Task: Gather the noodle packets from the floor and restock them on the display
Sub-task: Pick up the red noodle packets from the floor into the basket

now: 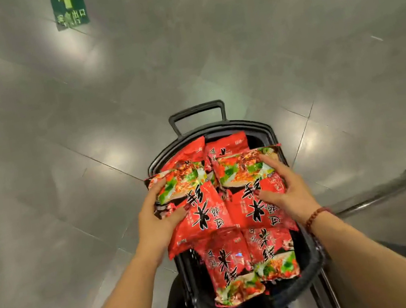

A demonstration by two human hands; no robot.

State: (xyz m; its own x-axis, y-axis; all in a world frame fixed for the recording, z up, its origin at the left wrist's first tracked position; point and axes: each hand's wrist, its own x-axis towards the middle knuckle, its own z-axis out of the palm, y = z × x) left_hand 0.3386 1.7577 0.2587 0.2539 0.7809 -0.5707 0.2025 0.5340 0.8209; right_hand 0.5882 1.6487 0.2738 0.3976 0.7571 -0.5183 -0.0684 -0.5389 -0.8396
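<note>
Red glossy packets, one gripped in each of the hands, over a black basket.

Left hand (158,216) grips the outer edge of the left noodle packet (198,209), thumb on top. Right hand (288,190) grips the right noodle packet (248,186) the same way (beaded bracelet (316,216) on that wrist). The two lie side by side with inner edges touching, long axes running away from the body, just above the basket (311,257). Spare packets (243,263) sit in it below, nearer the body and about equally near either hand. All are red with black lettering, a food photo at one end, puffy and crinkled. Display not in view. Grey tiled floor (65,178) around; green arrow sign (69,7) far ahead-left.
</note>
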